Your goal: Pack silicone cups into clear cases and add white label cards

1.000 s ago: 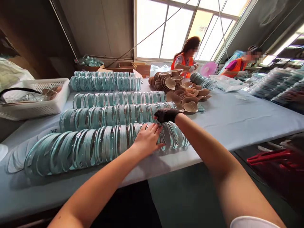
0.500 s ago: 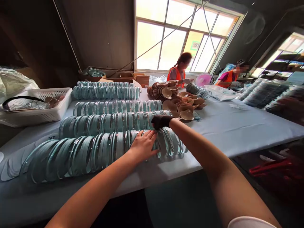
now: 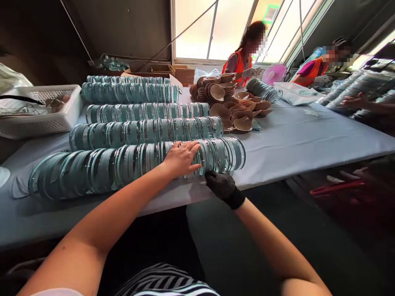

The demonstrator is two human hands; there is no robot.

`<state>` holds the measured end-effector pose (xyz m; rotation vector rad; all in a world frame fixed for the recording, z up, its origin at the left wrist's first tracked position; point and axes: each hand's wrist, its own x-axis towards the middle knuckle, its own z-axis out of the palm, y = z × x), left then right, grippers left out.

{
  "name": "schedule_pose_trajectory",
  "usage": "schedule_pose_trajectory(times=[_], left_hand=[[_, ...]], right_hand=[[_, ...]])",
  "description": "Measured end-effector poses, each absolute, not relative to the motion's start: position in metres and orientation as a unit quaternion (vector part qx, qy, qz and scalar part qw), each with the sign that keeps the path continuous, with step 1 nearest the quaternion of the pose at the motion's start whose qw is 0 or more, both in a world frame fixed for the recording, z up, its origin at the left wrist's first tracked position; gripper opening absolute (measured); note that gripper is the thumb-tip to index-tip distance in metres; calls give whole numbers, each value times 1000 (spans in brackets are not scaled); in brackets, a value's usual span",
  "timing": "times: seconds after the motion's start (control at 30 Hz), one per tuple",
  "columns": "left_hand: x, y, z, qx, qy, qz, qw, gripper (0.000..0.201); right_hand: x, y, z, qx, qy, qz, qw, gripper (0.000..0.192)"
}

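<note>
The nearest row of nested, clear round plastic shells [image 3: 148, 158] lies on its side along the table. My bare left hand [image 3: 182, 158] rests on top of this row, right of its middle, fingers stretched out and the thumb down its near side. In a black mesh glove, my right hand [image 3: 221, 185] is at the near lower side of the row, close to its right end. Its fingers are curled and closed; whatever may be in them is hidden. A second row of clear shells [image 3: 145, 133] runs just behind.
More shell rows [image 3: 129, 92] lie farther back. Brown cup-shaped pieces [image 3: 228, 113] are heaped behind the right end. A white basket [image 3: 66, 119] stands at left, another [image 3: 298, 96] at back right. Two people in orange vests sit across the table [image 3: 293, 144]; another person's hand touches stacks at far right.
My right hand has moved from the far side of the front row to its near lower side. My left hand stays on the row. The view has tilted down.
</note>
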<state>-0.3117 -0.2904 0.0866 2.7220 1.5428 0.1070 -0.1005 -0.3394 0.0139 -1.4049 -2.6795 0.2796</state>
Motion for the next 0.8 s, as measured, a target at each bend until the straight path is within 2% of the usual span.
schedule_pose_trajectory(times=[0.13, 0.23, 0.27, 0.3, 0.33, 0.43, 0.5, 0.67, 0.8], left_hand=[[-309, -289, 92, 868, 496, 20, 9, 71], [-293, -282, 97, 868, 494, 45, -1, 72], [-285, -278, 97, 869, 492, 54, -4, 72], [-276, -275, 96, 870, 489, 59, -3, 73], [-268, -272, 94, 873, 485, 57, 0, 74], [-253, -267, 83, 881, 472, 40, 5, 73], [-250, -267, 77, 886, 463, 39, -5, 70], [-254, -269, 74, 889, 457, 41, -3, 73], [-253, -268, 73, 887, 458, 50, 5, 76]], right_hand=[[-87, -338, 12, -459, -875, 89, 122, 29], [-65, -289, 50, -543, -811, 37, 213, 34], [-62, -266, 65, -570, -791, 17, 220, 34], [-62, -242, 78, -571, -799, 10, 190, 35], [-65, -217, 90, -569, -812, 13, 126, 34], [-88, -157, 109, -496, -857, 79, -113, 35], [-106, -136, 113, -426, -876, 113, -196, 37], [-126, -136, 122, -381, -878, 79, -279, 35], [-122, -144, 123, -396, -874, 50, -277, 34]])
